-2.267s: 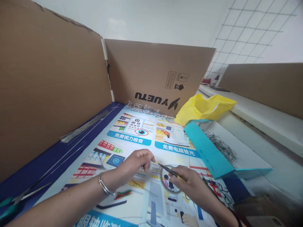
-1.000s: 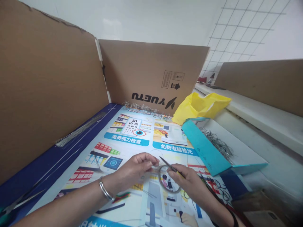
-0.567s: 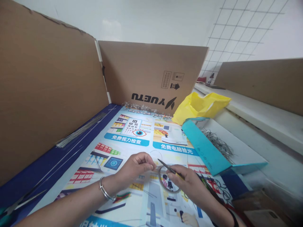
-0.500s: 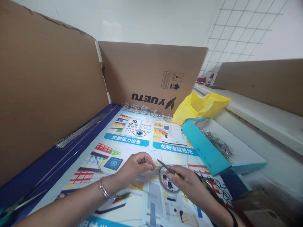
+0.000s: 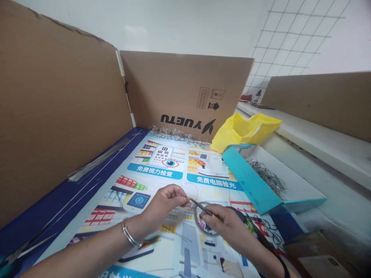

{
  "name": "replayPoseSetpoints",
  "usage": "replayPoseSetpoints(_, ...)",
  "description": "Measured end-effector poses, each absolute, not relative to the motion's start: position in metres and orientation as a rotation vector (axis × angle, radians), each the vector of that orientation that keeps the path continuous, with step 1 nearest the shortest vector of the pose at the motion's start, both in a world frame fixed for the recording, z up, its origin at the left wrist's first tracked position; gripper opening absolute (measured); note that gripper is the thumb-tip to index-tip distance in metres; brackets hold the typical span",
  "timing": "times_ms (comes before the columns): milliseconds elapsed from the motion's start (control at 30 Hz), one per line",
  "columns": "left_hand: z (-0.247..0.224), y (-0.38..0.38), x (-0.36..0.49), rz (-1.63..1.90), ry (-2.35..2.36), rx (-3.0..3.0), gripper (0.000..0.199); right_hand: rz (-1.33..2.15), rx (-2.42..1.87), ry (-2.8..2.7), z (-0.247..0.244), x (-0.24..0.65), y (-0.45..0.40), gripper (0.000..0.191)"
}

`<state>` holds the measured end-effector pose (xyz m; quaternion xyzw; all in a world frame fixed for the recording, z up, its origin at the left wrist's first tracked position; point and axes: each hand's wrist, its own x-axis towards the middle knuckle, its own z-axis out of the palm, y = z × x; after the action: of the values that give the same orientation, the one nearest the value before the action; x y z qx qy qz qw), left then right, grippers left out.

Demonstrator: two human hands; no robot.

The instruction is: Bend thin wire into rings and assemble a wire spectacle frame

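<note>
My left hand (image 5: 172, 199) is closed in a pinch on a thin wire (image 5: 197, 189), which curves up in a faint loop beyond the fingertips. In my right hand (image 5: 224, 220) are slim needle-nose pliers (image 5: 201, 207) with a bit of yellow at the grip. The tip of the pliers meets the wire right beside my left fingertips; whether the jaws are closed on it is too small to tell. Just below the pliers lies a round coil (image 5: 198, 224), partly covered by my right hand.
A blue-sided box (image 5: 246, 181) at right holds tangled wire pieces (image 5: 265, 175), with a yellow bag (image 5: 246, 131) behind it. Straight wires (image 5: 98, 160) lie along the left edge near scissors (image 5: 17, 255). Cardboard panels (image 5: 185, 85) wall the printed table cover (image 5: 156, 172).
My right hand has shifted slightly left, bringing the plier tip from just off my left fingertips to the wire beside them. My left hand has barely moved.
</note>
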<state>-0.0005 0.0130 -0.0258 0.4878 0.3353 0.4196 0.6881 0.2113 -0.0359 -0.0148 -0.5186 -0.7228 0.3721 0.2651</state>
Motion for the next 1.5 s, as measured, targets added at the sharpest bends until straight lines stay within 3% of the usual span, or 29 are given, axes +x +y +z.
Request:
replayPoseSetpoints(733, -0.019, 0.011, -0.002, 0.925, 0.779, 1.191, 0.008, 1.231, -1.327, -1.815, -0.012, 0.207, -0.038, 0.042)
replayPoseSetpoints(1000, -0.02, 0.016, -0.005, 0.906, 0.768, 1.146, 0.012, 1.124, -1.362, -1.887, -0.013, 0.213, -0.035, 0.041)
replayPoseSetpoints(1333, -0.02, 0.015, -0.005, 0.912, 0.638, 0.969, 0.019, 0.891, -1.492, -1.976, -0.01, 0.21, -0.036, 0.024)
replayPoseSetpoints(1500, -0.014, 0.009, -0.003, 0.963, 0.587, 0.864, 0.018, 0.822, -1.453, -2.031, -0.008, 0.208, -0.039, 0.029)
